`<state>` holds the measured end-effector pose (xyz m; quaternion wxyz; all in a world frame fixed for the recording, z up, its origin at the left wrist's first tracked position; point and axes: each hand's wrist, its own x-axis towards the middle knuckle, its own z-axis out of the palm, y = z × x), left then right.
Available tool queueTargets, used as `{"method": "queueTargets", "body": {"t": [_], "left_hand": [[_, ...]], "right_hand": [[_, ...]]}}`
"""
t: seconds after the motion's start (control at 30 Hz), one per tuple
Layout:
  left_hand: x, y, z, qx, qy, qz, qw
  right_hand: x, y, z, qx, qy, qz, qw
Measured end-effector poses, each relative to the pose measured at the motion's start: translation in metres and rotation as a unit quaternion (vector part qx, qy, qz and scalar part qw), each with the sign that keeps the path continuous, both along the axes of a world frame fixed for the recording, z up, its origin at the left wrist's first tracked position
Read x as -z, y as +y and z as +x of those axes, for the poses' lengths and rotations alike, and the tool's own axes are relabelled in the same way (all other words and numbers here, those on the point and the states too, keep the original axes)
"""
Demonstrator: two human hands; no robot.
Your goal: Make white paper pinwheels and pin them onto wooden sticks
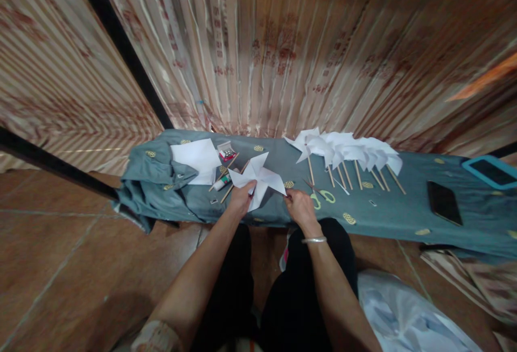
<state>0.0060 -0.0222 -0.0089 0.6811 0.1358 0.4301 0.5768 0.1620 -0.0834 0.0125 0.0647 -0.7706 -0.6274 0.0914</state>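
A white paper pinwheel (260, 180) with pointed blades is held above the cloth-covered bench in front of me. My left hand (242, 198) pinches it near its middle, on the left lower side. My right hand (299, 206) has its fingertips closed on the tip of the right blade. Just left of the pinwheel lie wooden sticks (226, 193) and a small glue tube (221, 182). Green-handled scissors (323, 196) rest right beside my right hand. Parts of the left fingers are hidden behind the paper.
White paper sheets (197, 155) and a small box of pins (226, 153) lie left. Several pinwheels on sticks (343, 147) overlap at the right. Farther right are a black phone (444, 202) and a blue-framed tablet (490, 171). A plastic bag (407, 309) stands on the floor.
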Motion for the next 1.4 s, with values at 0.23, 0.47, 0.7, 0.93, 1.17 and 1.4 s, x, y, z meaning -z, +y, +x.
{"method": "queueTargets", "body": {"t": [0.23,0.47,0.7,0.93,1.17,1.4], "left_hand": [[-0.002,-0.001,0.0,0.007,0.014,-0.007,1.0],[-0.005,0.001,0.005,0.02,0.061,0.004,0.998],[-0.005,0.002,0.014,0.034,0.131,0.04,0.99],[-0.023,-0.013,0.023,0.093,0.199,0.083,0.972],[-0.041,-0.033,0.027,0.132,0.225,0.135,0.956],[-0.041,-0.04,0.026,0.134,0.208,0.131,0.96]], "right_hand": [[0.004,-0.005,-0.001,-0.01,0.011,0.02,1.0],[0.01,-0.009,0.011,0.009,0.049,0.039,0.998],[0.01,-0.006,0.037,0.066,0.321,0.205,0.922],[-0.008,-0.016,0.014,0.036,0.412,0.253,0.875],[-0.016,-0.019,-0.002,0.006,0.46,0.277,0.843],[-0.014,-0.019,0.003,-0.007,0.485,0.258,0.836]]}}
